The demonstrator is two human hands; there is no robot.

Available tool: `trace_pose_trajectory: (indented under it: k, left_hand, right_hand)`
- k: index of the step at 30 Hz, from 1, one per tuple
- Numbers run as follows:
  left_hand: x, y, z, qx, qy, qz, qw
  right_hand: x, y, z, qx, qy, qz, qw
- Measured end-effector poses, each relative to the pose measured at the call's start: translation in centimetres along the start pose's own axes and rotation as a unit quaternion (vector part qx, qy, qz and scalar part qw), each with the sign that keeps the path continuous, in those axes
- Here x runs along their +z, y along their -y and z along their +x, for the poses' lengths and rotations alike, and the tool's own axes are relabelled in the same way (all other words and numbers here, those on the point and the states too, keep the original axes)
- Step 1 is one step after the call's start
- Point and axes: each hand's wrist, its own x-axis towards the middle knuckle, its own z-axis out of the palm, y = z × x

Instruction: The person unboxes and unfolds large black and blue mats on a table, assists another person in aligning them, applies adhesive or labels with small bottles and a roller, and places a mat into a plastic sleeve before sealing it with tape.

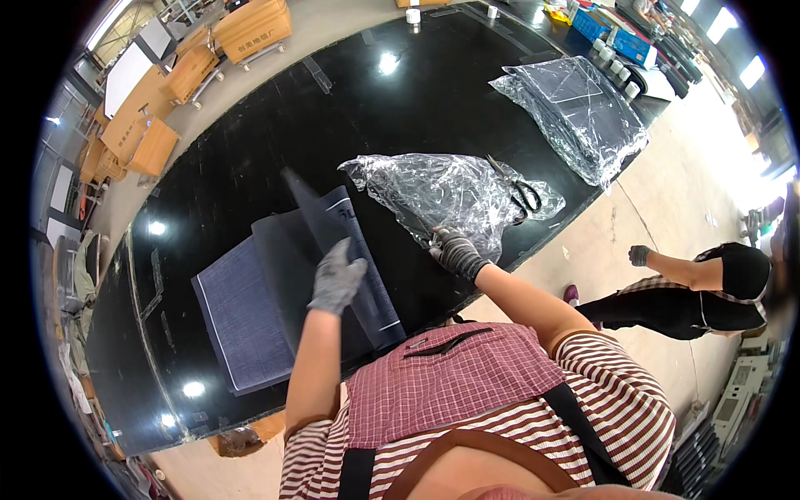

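My left hand (335, 279), in a grey knit glove, is over a stack of dark sheets, thumb apart from the fingers. Beside it, a thin black sheet (283, 250) stands partly lifted and is smeared by motion. Below lies a dark blue fabric-like sheet (246, 321) with pale edge lines; another blue strip (367, 275) with a white mark shows on the right. My right hand (457, 252), in a striped grey glove, is closed on the near edge of a crumpled clear plastic bag (454, 192). Black-handled scissors (521, 192) lie on the bag's right part.
The glossy black table (250, 150) curves across the view. A plastic-wrapped dark package (575, 112) lies at its far right, near white rolls and a blue crate (612, 37). Another person (692, 287) stands to the right. Cardboard boxes (250, 29) on trolleys stand far left.
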Motion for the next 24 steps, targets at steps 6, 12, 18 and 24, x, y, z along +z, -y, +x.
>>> trace_pose_trajectory:
  k: [6,12,18,24]
  left_hand:
    - [14.1,0.5,4.1,-0.045,0.163,0.096,0.981]
    - [15.4,0.7,2.1,0.038,0.188,0.084,0.978]
    - [15.6,-1.0,3.4,0.275,-0.017,0.136,0.952]
    - [15.9,2.4,3.0,0.137,0.085,0.279,0.947]
  right_hand:
    - [-0.6,-1.9,-2.3,-0.054,-0.033,0.122,0.99]
    - [-6.1,-4.8,-11.3,0.007,-0.068,0.275,0.959]
    - [-6.1,-10.6,-20.5,0.175,-0.163,0.26,0.936]
    - [-5.5,-17.6,-26.2,0.289,-0.131,0.171,0.933]
